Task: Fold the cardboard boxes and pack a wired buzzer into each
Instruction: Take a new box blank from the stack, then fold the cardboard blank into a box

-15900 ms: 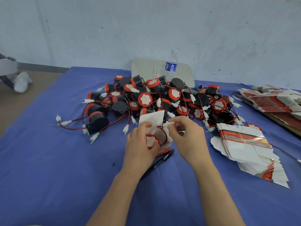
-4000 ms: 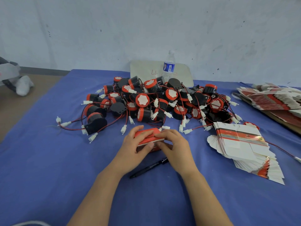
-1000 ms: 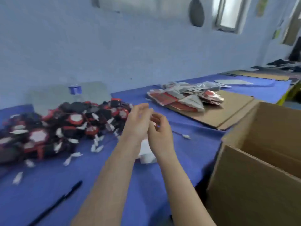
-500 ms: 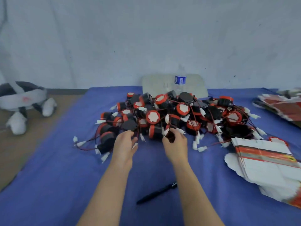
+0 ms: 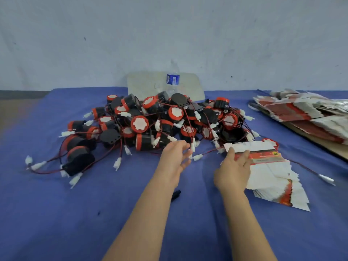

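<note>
Head view: the buzzer pile (image 5: 150, 125) lies just beyond the left hand (image 5: 174, 159), whose spread fingers hold nothing, while the right hand (image 5: 233, 168) lays straight fingers on the flat box stack (image 5: 269, 172) beneath it. A red lead (image 5: 211, 152) beside that hand could snag and drag buzzers, or two cartons might lift together. Half a second earlier both hands were at the pile.

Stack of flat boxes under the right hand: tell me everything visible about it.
The stack of flat boxes is unfolded printed card, white with red bands and scalloped flaps, fanned out slantwise on the blue cloth, right of the buzzer pile. The right hand rests on the top sheet's left end; a red wire seems to pass beneath.
</note>
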`<state>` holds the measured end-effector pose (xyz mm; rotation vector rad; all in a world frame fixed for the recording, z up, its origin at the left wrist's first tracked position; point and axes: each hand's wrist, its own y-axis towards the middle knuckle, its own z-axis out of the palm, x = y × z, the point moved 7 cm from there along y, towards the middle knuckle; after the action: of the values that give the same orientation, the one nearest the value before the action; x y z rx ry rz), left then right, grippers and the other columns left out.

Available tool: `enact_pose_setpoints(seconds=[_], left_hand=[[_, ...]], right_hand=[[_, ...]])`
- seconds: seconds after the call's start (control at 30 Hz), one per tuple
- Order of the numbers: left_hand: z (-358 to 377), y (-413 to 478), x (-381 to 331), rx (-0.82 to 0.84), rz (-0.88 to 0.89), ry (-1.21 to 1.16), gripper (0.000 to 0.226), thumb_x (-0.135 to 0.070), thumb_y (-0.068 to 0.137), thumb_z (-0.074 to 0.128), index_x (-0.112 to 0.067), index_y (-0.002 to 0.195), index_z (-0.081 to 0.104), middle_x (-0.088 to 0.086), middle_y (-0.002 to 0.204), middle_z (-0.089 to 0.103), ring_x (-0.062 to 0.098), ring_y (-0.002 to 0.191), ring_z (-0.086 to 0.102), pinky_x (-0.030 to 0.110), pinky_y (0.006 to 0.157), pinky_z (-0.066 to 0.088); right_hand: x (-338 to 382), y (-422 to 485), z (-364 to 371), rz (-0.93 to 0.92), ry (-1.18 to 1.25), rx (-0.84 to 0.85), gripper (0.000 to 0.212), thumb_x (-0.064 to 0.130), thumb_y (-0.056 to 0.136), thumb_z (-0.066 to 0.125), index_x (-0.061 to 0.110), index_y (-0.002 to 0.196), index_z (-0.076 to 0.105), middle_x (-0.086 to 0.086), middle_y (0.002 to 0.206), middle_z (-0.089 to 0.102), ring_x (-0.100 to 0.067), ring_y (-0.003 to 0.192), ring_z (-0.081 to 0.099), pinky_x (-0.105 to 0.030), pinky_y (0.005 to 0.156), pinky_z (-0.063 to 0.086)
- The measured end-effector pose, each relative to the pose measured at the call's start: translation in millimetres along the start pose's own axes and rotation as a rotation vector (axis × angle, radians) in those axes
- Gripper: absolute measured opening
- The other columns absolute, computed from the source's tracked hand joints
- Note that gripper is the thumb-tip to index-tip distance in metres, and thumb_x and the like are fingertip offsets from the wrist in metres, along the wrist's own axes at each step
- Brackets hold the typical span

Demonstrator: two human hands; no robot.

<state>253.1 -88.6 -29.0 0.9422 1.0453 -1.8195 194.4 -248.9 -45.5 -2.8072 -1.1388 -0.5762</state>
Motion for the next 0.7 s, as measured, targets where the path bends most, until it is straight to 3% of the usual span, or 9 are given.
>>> enact_pose_setpoints(seconds=[0.07, 0.13, 0.23, 0.33, 0.47, 0.6, 0.67, 0.7], left_hand=[[2, -7, 2, 0.009, 0.000, 0.018, 0.011, -0.018, 0.097, 0.049, -0.017, 0.102, 0.059, 0.000, 0.104, 0.063, 0.015, 0.098, 0.062, 0.027, 0.073, 0.050], [1, -12, 4, 0.005, -0.007, 0.035, 0.011, -0.018, 0.097, 0.049, -0.017, 0.103, 0.059, 0.000, 0.107, 0.063, 0.016, 0.103, 0.062, 0.029, 0.078, 0.050], [-1, -20, 6, -0.006, -0.017, 0.051, 0.011, -0.016, 0.095, 0.051, -0.016, 0.098, 0.061, 0.001, 0.109, 0.065, 0.016, 0.106, 0.063, 0.033, 0.087, 0.051], [0, -22, 9, -0.014, -0.020, 0.049, 0.014, -0.016, 0.095, 0.051, -0.013, 0.104, 0.062, 0.003, 0.115, 0.065, 0.018, 0.109, 0.062, 0.035, 0.088, 0.051], [4, -24, 13, 0.027, -0.026, 0.059, 0.018, -0.017, 0.094, 0.053, -0.011, 0.109, 0.062, 0.005, 0.118, 0.064, 0.017, 0.105, 0.063, 0.034, 0.086, 0.051], [10, -31, 17, 0.180, -0.069, 0.070, 0.034, -0.036, 0.095, 0.053, -0.011, 0.117, 0.061, 0.002, 0.113, 0.069, 0.016, 0.102, 0.067, 0.036, 0.094, 0.049], [17, -36, 11, 0.313, -0.048, 0.036, 0.054, -0.056, 0.082, 0.056, -0.014, 0.115, 0.063, 0.001, 0.114, 0.070, 0.017, 0.107, 0.065, 0.039, 0.099, 0.047], [20, -40, 5, 0.371, -0.012, 0.013, 0.061, -0.062, 0.074, 0.057, -0.016, 0.113, 0.066, 0.001, 0.117, 0.068, 0.018, 0.111, 0.063, 0.040, 0.102, 0.044]], right_hand=[[3, -2, -5, -0.049, 0.067, -0.040, 0.066, 0.007, 0.093, 0.048, 0.012, 0.151, 0.017, -0.018, 0.158, 0.010, -0.037, 0.141, 0.019, -0.040, 0.109, 0.026], [-1, -4, -9, -0.054, 0.087, -0.086, 0.057, 0.009, 0.094, 0.046, 0.015, 0.148, 0.027, -0.009, 0.155, 0.026, -0.034, 0.139, 0.023, -0.042, 0.109, 0.024], [-11, -8, -9, -0.016, 0.063, -0.100, 0.055, 0.021, 0.098, 0.044, 0.020, 0.149, 0.024, -0.011, 0.159, 0.014, -0.033, 0.145, 0.008, -0.047, 0.116, 0.008], [-11, -8, -12, -0.072, 0.076, -0.096, 0.057, 0.016, 0.096, 0.048, 0.014, 0.149, 0.026, -0.016, 0.156, 0.021, -0.033, 0.142, 0.022, -0.041, 0.115, 0.020], [-5, -12, -27, -0.138, 0.190, -0.152, 0.033, 0.012, 0.097, 0.045, 0.009, 0.128, 0.052, -0.012, 0.131, 0.054, -0.032, 0.119, 0.047, -0.038, 0.091, 0.039], [-5, -28, -71, -0.109, 0.488, -0.390, 0.031, 0.017, 0.101, 0.038, 0.017, 0.127, 0.055, -0.008, 0.116, 0.064, -0.027, 0.100, 0.057, -0.030, 0.071, 0.036], [11, -53, -94, -0.267, 0.716, -0.477, 0.033, 0.018, 0.101, 0.039, 0.030, 0.125, 0.058, 0.005, 0.104, 0.070, -0.011, 0.082, 0.058, -0.023, 0.065, 0.035], [31, -69, -98, -0.432, 0.801, -0.413, 0.035, 0.018, 0.099, 0.041, 0.042, 0.120, 0.059, 0.015, 0.098, 0.070, -0.002, 0.075, 0.057, -0.018, 0.063, 0.038]])
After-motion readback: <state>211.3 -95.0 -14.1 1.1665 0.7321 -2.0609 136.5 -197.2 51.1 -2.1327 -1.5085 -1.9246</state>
